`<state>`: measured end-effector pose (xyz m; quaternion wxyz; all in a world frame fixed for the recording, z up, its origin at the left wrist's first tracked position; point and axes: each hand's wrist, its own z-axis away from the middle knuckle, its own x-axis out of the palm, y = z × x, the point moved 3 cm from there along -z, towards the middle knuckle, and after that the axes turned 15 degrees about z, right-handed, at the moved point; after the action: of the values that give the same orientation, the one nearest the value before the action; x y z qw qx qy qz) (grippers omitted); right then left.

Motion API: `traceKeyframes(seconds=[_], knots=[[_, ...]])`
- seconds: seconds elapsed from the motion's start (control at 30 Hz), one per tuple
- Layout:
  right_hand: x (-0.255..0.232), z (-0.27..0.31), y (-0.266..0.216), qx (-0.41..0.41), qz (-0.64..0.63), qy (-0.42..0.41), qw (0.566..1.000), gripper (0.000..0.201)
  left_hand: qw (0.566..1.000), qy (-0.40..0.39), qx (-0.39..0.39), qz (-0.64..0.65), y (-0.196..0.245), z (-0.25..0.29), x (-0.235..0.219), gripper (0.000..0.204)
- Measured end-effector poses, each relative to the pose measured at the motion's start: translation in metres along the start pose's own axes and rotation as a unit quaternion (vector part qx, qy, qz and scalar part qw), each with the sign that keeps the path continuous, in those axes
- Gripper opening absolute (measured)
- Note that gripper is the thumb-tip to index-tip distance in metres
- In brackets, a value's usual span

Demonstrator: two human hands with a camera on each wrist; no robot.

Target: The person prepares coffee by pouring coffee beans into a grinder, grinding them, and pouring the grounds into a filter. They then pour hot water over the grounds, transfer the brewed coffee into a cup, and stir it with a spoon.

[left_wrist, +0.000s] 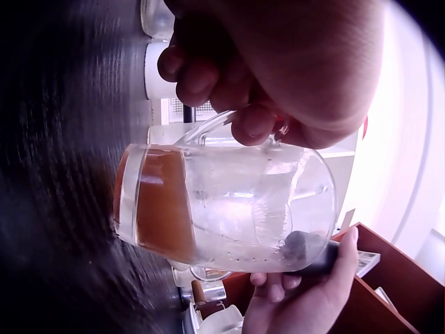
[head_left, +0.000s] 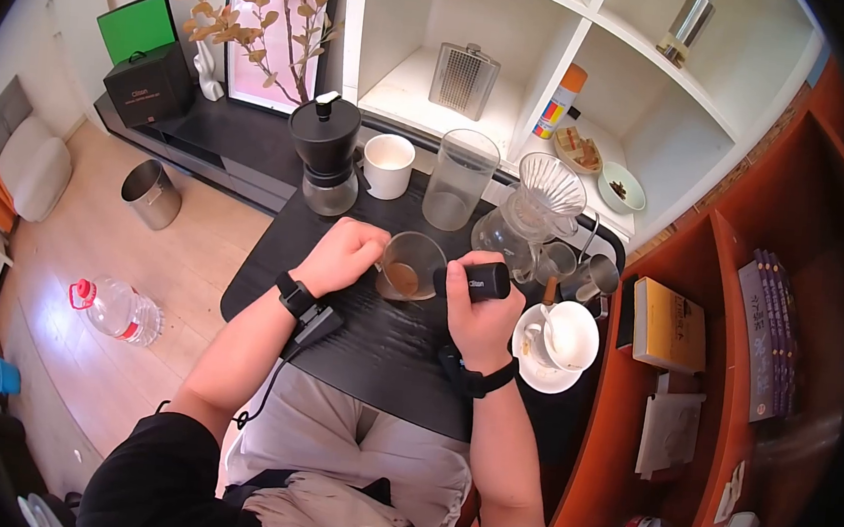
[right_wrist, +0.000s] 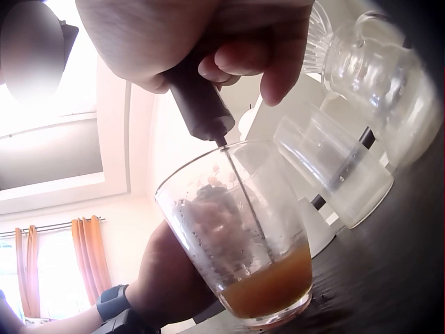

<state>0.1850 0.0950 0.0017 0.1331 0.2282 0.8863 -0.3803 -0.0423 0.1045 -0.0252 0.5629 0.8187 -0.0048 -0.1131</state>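
Observation:
My left hand (head_left: 340,254) grips the handle of a clear glass mug (left_wrist: 236,202) at the mug's left side. Brown liquid (right_wrist: 274,285) fills the bottom part of the mug, which stands on a black tabletop (head_left: 374,350). In my right hand (head_left: 482,319) is a black handheld milk frother (right_wrist: 201,104), held with the fingers curled round its body. Its thin metal shaft (right_wrist: 247,198) slants down through the mug's mouth, and the lower end reaches into the liquid. Droplets cling to the inner wall of the glass.
Along the table's back stand a black-topped coffee grinder (head_left: 323,155), a white mug (head_left: 388,167), a tall clear glass (head_left: 461,182) and a glass carafe with a ribbed dripper (head_left: 549,189). A white cup on a saucer (head_left: 554,379) sits right of my right hand. Wooden shelves (head_left: 713,319) border the right side.

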Motion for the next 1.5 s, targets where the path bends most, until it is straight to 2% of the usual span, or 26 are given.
traceKeyframes(seconds=[0.83,1.23,1.5], knots=[[0.0007,-0.0006,0.0003,0.007,-0.010,-0.014,1.000,0.019,1.000,0.006,-0.009,0.001,-0.0032,0.0000,-0.0012,0.030],[-0.0018,-0.0023,-0.0035,-0.002,0.003,0.009,1.000,0.019,1.000,0.003,-0.010,0.004,-0.0032,0.0004,-0.0015,0.030],[-0.0051,-0.0021,-0.0073,0.030,-0.004,-0.029,0.999,0.018,1.000,0.000,-0.011,-0.008,-0.0027,0.0000,-0.0024,0.031]])
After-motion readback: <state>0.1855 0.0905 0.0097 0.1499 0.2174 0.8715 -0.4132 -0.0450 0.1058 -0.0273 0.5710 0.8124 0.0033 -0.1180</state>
